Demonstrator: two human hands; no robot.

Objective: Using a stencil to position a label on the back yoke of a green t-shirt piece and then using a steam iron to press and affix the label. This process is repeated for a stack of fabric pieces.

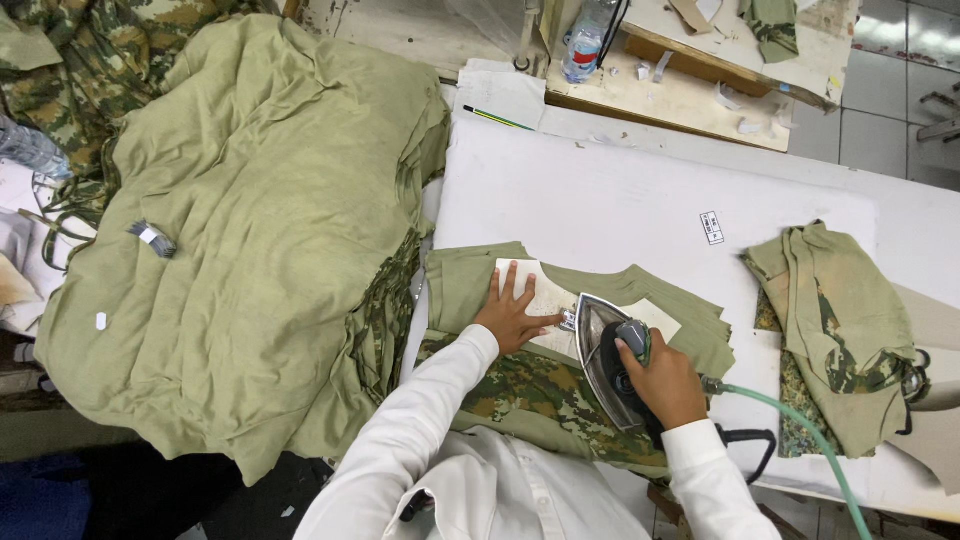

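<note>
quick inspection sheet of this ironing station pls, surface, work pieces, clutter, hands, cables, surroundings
surface: white padded ironing table, mostly bare at the back
job's things: steam iron on a pale template piece, over olive fabric pieces and a camouflage piece
clutter: folded olive and camouflage pieces at the table's right; small printed tag; pencil
grippers: left hand flat on the template, fingers spread; right hand gripping the iron's handle
cables: green hose and a black cord run from the iron's rear off the near edge
surroundings: large heap of olive fabric to the left; water bottle on a wooden bench behind; tiled floor
</note>
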